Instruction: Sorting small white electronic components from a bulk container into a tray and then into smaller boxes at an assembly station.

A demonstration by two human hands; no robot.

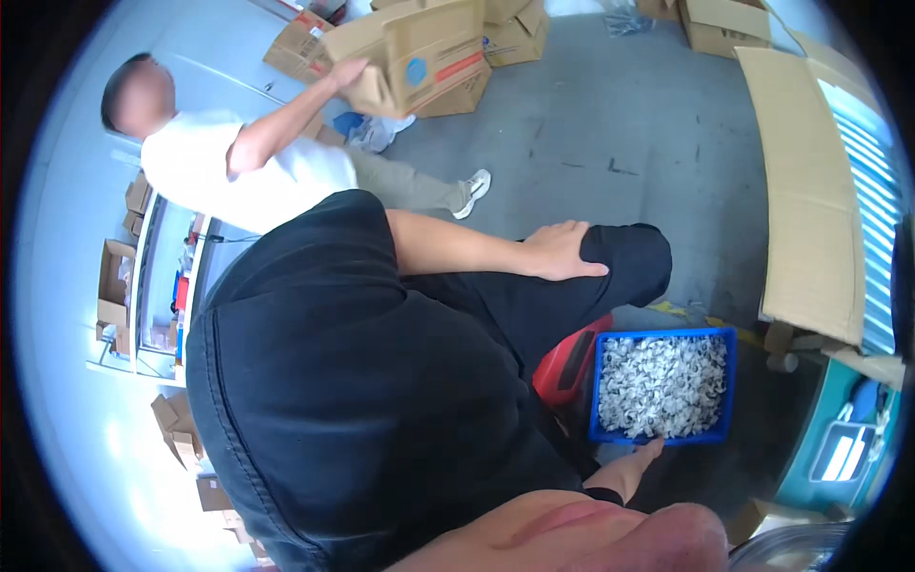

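My left hand (564, 251) lies over my bent knee in dark trousers (631, 265), fingers stretched out and thumb apart, holding nothing. A blue rectangular plastic bin (731, 386) stands low beside my legs. It is filled with many small white, grey and dark pieces (662, 386), too small to make out. At the bin's lower rim in the picture is my right hand (650, 452), its fingers closed on the edge. Part of that hand is hidden. A red plastic object (569, 367) sits between my legs and the bin.
Another person (253, 172) in a white shirt carries an open cardboard box (434, 57). More cartons (515, 38) stand at the back. A large cardboard sheet (805, 191) and a teal surface with a clear container (843, 451) are at the right. Shelves (143, 286) line the left.
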